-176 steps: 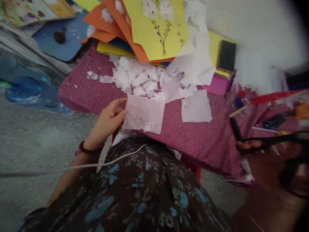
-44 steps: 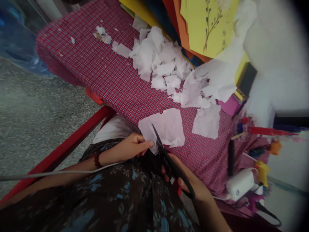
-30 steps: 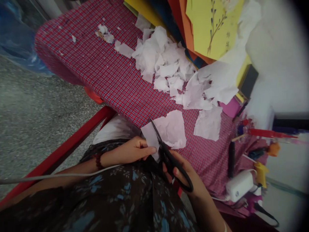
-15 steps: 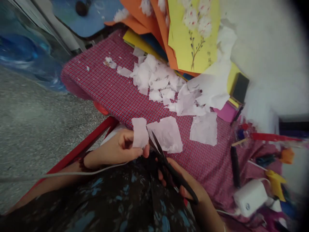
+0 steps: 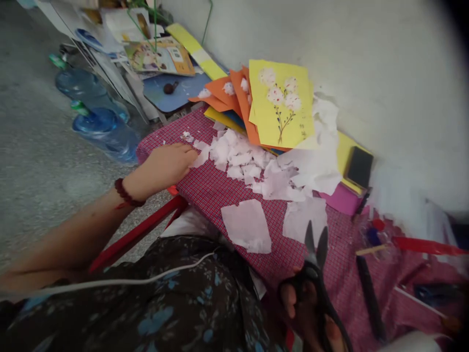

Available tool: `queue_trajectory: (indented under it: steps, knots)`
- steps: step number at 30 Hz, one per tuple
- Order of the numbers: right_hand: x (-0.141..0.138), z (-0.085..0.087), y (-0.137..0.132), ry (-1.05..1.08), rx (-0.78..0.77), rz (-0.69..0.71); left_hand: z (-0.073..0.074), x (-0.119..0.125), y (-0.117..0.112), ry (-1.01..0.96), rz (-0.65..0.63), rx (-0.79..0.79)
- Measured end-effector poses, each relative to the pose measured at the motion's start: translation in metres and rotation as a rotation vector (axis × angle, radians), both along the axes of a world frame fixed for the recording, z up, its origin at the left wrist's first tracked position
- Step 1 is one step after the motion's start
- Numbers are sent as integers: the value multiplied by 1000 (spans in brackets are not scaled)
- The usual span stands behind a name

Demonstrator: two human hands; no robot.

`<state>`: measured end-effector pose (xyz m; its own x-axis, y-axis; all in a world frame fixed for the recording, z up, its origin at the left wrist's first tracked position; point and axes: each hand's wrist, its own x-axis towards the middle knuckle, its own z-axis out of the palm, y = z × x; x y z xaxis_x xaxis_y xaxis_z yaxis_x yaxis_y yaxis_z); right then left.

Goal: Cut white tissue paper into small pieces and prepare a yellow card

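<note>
L hand [image 5: 166, 164] on paper scraps [image 5: 238, 152], grip unclear | R hand [image 5: 306, 313] grips scissors [image 5: 315, 256], blades ajar | paper scraps flimsy, tear easy: you pinch edges

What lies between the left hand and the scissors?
In the head view, a paper sheet lies on the checked cloth between the left hand and the scissors.

One head-worn cam, aimed fwd and down from wearer's seat, close over red-checked cloth table [image 5: 205, 193]; left hand [image 5: 164, 164] mid-frame, right hand [image 5: 298, 308] w/ black metal scissors [image 5: 315, 247] at bottom edge; white wall [image 5: 330, 44] beyond.
</note>
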<state>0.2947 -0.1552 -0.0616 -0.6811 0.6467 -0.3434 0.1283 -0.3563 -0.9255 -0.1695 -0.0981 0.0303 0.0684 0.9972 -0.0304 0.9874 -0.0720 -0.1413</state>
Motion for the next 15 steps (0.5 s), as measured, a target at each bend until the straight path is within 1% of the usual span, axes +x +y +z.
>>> queue_trajectory:
  steps: [3, 5, 7, 9, 11, 12, 13, 15]
  knots:
    - [0, 2, 8, 110, 52, -204, -3, -14, -4, 99, 4, -75]
    - [-4, 7, 12, 156, 43, -319, -1, -16, -9, 80, 3, -90]
    - [-9, 12, 16, 162, 2, -348, 0, -7, -11, -5, 8, -38]
    - [-14, 17, 20, 182, -28, -325, -2, 12, -10, -168, -17, 16]
    - [-17, 21, 24, 169, -58, -336, -11, 38, -6, -381, -96, -22]
    - [-18, 22, 25, 158, -69, -349, -16, 52, -3, -482, -153, -79]
    - [-19, 22, 25, 146, -77, -364, -22, 66, 0, -543, -188, -126]
    - [-18, 21, 25, 135, -80, -374, -31, 89, 8, -614, -223, -139]
